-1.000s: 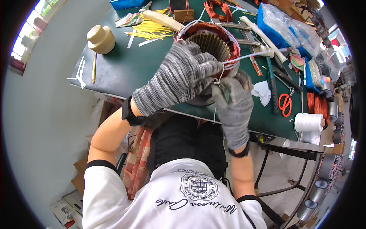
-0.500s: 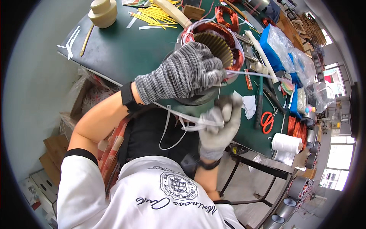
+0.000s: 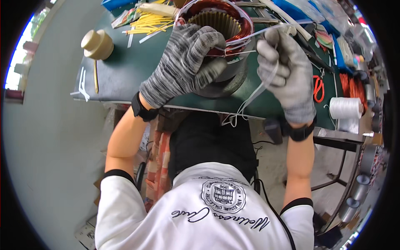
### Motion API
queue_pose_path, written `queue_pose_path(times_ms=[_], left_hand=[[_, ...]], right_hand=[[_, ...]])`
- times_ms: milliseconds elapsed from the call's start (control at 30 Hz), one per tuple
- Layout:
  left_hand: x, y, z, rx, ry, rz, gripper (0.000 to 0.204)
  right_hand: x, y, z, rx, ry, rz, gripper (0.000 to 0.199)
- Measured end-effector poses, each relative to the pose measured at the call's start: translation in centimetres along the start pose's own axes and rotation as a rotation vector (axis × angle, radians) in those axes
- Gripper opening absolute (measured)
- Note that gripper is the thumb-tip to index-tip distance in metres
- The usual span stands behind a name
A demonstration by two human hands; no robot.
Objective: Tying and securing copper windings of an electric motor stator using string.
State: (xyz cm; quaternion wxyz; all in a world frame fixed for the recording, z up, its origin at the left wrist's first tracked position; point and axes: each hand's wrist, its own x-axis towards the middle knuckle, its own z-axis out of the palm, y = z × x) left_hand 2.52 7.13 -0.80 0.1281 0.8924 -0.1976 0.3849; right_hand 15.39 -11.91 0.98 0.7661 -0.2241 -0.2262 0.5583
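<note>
Motor stator (image 3: 216, 25) with copper-coloured windings and a ribbed steel core, standing at the far middle of the green workbench (image 3: 125, 71), its open bore facing up. White lacing cord (image 3: 254, 89) running from the stator's near rim out to the right and then down, its loose end hanging over the bench's near edge. Left hand (image 3: 185, 62) in a grey mottled glove laid over the stator's near-left rim, fingers curled shut against the winding and the cord there. Right hand (image 3: 283, 68) in a pale grey glove just right of the stator, closed into a fist around the cord — strand pulled taut between the two hands.

Left of the stator, a bundle of yellow strips (image 3: 146, 27) fanned on the bench; farther left, a cream-coloured mallet (image 3: 96, 46) with its head up and handle pointing toward the near edge. Right of the stator, beyond the right hand, orange-handled scissors (image 3: 318, 87) lying flat, and farther right a spool of white cord (image 3: 345, 108) near the bench corner — next to it, coils of copper wire (image 3: 352, 85).
</note>
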Motion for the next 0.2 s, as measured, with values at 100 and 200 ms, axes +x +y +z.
queue_pose_path(times_ms=[100, 200], left_hand=[[-0.9, 0.3, 0.0, -0.004, -0.011, -0.097, 0.054], [-1.1, 0.2, -0.2, 0.012, -0.010, -0.028, 0.053]], right_hand=[[0.7, 0.4, -1.3, 0.014, -0.029, -0.049, 0.029], [-1.6, 1.7, -1.2, -0.202, -0.035, -0.058, 0.034]])
